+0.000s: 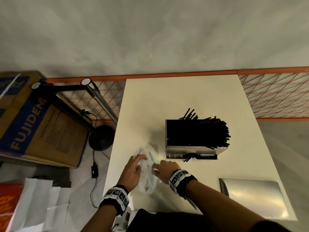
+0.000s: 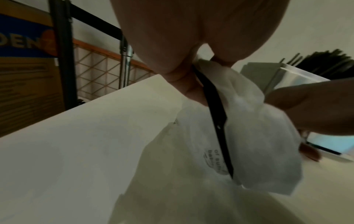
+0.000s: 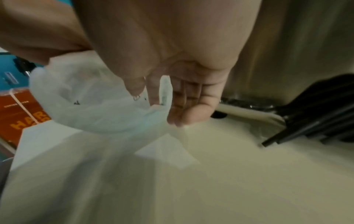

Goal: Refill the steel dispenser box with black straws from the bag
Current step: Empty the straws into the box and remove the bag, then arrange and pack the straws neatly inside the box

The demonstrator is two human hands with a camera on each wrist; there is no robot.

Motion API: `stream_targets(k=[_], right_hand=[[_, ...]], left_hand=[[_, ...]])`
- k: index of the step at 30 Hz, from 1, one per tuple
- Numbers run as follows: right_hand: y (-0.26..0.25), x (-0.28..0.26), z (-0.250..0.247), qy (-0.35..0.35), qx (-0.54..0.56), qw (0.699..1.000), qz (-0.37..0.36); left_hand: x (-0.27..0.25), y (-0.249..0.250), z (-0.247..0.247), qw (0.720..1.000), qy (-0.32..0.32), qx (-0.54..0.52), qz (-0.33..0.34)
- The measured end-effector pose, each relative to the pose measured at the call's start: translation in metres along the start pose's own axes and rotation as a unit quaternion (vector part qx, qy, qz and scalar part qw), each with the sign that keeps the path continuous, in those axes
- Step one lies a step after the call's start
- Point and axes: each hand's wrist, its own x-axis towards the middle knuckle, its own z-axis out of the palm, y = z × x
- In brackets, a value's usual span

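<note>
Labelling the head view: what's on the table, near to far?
Steel lid → hands, left hand and right hand, gripping the plastic bag → steel dispenser box → black straws.

Dispenser box (image 1: 192,149): on bench (image 1: 150,104), centre.
Straws (image 1: 212,131): in box.
Bag (image 1: 148,171): before box, leftward, between both hands.
Lid (image 1: 252,196): bench, near right.

A flat steel sheet (image 1: 252,196) lay at the tabletop's (image 1: 167,101) near right corner. Off its left edge stood a cardboard box (image 1: 38,121), a black stand (image 1: 100,137) and white paper (image 1: 40,203).
</note>
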Motion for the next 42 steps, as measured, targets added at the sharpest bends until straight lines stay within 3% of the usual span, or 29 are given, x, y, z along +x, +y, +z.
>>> stream_targets(k=[3, 5, 10, 14, 22, 27, 30, 33, 36, 39, 42], right_hand=[[-0.002, 0.003, 0.003, 0.020, 0.032, 0.998, -0.041], [-0.005, 0.006, 0.006, -0.007, 0.027, 0.998, -0.054], [0.001, 0.012, 0.019, -0.032, -0.007, 0.999, 0.026], [0.007, 0.013, 0.019, -0.025, -0.028, 0.996, 0.075], [0.004, 0.005, 0.030, -0.030, 0.027, 0.998, 0.052], [0.016, -0.010, 0.008, -0.028, 0.080, 0.996, -0.012], [0.023, -0.021, -0.009, 0.002, 0.083, 0.996, -0.016], [0.034, -0.033, -0.024, 0.035, 0.083, 0.996, 0.000], [0.046, -0.052, -0.039, 0.089, 0.104, 0.991, 0.010], [0.061, -0.077, -0.051, 0.194, 0.128, 0.973, 0.006], [0.077, -0.101, -0.064, 0.301, 0.156, 0.941, -0.009]], left_hand=[[0.002, -0.008, 0.009, 1.000, -0.015, 0.014, 0.020], [0.004, -0.013, 0.011, 1.000, -0.007, 0.015, 0.005], [0.004, -0.017, 0.013, 0.991, -0.045, 0.073, -0.100], [0.005, -0.037, 0.006, 0.960, -0.032, 0.196, -0.200], [0.014, -0.045, 0.003, 0.928, -0.035, 0.217, -0.301], [0.021, -0.073, -0.010, 0.945, -0.040, 0.203, -0.252], [0.025, -0.085, -0.013, 0.952, 0.034, 0.218, -0.212], [0.016, -0.025, -0.023, 0.961, 0.108, 0.198, -0.159], [0.023, 0.030, -0.018, 0.977, 0.145, 0.153, -0.035], [0.040, 0.085, -0.002, 0.984, 0.114, 0.085, 0.106], [0.065, 0.134, 0.022, 0.982, 0.062, 0.043, 0.173]])
